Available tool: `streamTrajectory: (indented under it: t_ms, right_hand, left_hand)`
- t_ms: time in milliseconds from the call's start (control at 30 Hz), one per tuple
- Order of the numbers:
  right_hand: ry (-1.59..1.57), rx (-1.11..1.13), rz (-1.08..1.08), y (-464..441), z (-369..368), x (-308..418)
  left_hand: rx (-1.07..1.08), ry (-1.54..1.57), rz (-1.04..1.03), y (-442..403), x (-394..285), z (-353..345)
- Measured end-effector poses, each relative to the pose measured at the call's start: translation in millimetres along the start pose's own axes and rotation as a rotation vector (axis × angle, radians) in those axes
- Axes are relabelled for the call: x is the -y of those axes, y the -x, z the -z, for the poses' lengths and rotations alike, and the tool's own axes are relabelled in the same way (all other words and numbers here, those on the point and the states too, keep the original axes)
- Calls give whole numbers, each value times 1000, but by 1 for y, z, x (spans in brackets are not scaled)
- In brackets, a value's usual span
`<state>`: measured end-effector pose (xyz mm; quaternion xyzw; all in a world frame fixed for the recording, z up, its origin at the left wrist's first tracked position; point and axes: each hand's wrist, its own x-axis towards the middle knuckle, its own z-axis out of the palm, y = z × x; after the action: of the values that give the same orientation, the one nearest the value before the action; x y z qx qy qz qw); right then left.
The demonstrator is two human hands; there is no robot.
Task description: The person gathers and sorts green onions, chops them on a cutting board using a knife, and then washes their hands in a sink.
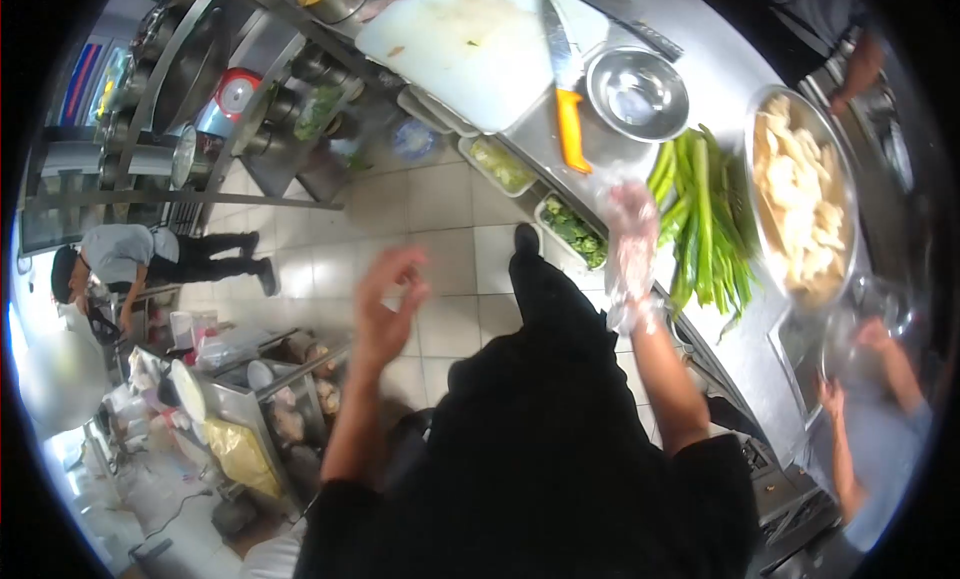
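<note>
My left hand (392, 304) is bare and held over the tiled floor, its fingers apart and curved, nothing in it. A clear plastic glove covers my right hand (632, 219), which is beside the metal counter's edge, just left of the long green peppers or stalks (705, 219); its fingers are blurred. Above it on the counter lies a knife with an orange handle (570, 129), its blade on a white cutting board (470, 49). An empty steel bowl (638, 94) stands right of the knife. A large metal bowl (853, 209) holds pale, elongated pieces.
Containers of greens (572, 231) and pale vegetables (500, 165) sit below the counter edge. A person (125, 254) bends at the left. Another person's arms (845, 449) are at the lower right, and a further hand (860, 69) is upper right. Shelves with pots stand upper left.
</note>
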<state>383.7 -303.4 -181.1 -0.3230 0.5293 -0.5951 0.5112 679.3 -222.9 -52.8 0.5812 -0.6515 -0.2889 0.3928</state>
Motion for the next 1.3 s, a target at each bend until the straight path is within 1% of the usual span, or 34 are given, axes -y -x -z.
streamTrajectory:
  t_ms: [33,67,133,167,200,233,300,333,400,433,500,533,567,600,633,667,733,767,800,833,867,900,933,967,1000,1033,1067,1100,1133,1167,1200,1233,1267,1300]
  right_hand:
    - [334,58,178,-1,-6,2]
    - [657,113,349,-3,-17,2]
    - [900,132,489,-20,-60,30]
    - [947,110,601,-37,-77,23]
    - [953,109,593,-50,-91,18]
    - [1027,89,568,-63,-103,14]
    - [1193,91,514,-83,-119,9]
    - [1201,94,518,-87,-119,-3]
    - [1136,-12,458,-97,-119,-34]
    - [1136,5,457,-104,-125,-28]
    - [1383,-50,340,-104,-137,-19]
    - [1370,-86,249,-117,-134,-36]
    - [1128,-158,156,-126,-143,-41]
    - [1150,-111,309,-115,-158,-18]
    - [1193,-146,-5,-104,-185,15]
    - [1097,-215,7,-100,-196,21]
    - [926,-264,73,-91,-184,-13]
    - [825,-379,-23,-85,-199,-14]
    - [850,-407,-26,-82,-209,-14]
    - [604,-456,-136,-67,-230,-4]
    - [337,-518,-274,-40,-257,-6]
    - [277,-590,-262,-33,-282,-12]
    - [267,-620,-304,-14,-293,-25]
    - [255,-648,-286,-5,-297,-38]
    - [233,-665,-261,-5,-304,-39]
    - [208,-739,-301,-8,-317,-37]
    - [174,-714,-307,-13,-322,-39]
    - [143,-733,-285,-18,-326,-43]
    - [120,-756,-258,-25,-335,-49]
    - [77,-732,-254,-34,-348,-43]
    - [65,-726,-251,-45,-361,-46]
    - [140,-709,-333,-49,-373,-57]
    - [195,-696,-431,-51,-383,-64]
    - [148,-686,-395,-50,-393,-78]
  left_hand:
    - [-12,-93,-36,-24,-2,22]
    - [-57,-296,-138,-53,-21,49]
    - [-76,-419,-385,-112,-68,101]
    - [-73,-443,-539,-137,-93,124]
    - [-40,-438,-688,-159,-114,142]
    - [12,-416,-831,-178,-133,156]
    - [113,-349,-1018,-210,-151,174]
    - [147,-326,-1074,-226,-153,182]
    - [194,-278,-1131,-254,-143,198]
    - [206,-246,-1140,-271,-131,206]
    - [228,-182,-1176,-302,-102,222]
    - [239,-160,-1219,-316,-87,234]
    - [246,-128,-1230,-327,-71,242]
    - [253,-75,-1221,-341,-52,248]
    - [255,-12,-1226,-358,-32,255]
    - [270,47,-1241,-379,-13,260]
    - [322,139,-1291,-413,23,268]
    - [338,192,-1308,-427,37,272]
    - [349,240,-1305,-439,56,274]
    - [359,289,-1293,-450,68,276]
    - [385,338,-1251,-465,81,275]
    - [413,379,-1207,-480,89,272]
    - [436,414,-1159,-493,98,266]
    - [437,446,-1086,-506,111,257]
    - [446,445,-954,-521,124,240]
    - [471,406,-785,-534,140,214]
    - [516,312,-605,-546,163,182]
    - [570,161,-472,-555,191,149]
    - [608,-43,-431,-564,234,118]
    - [568,-333,-516,-568,251,100]
    - [564,-346,-521,-573,271,89]
    - [505,-454,-579,-569,299,76]
    - [460,-578,-638,-569,308,70]
    - [488,-575,-648,-573,316,65]
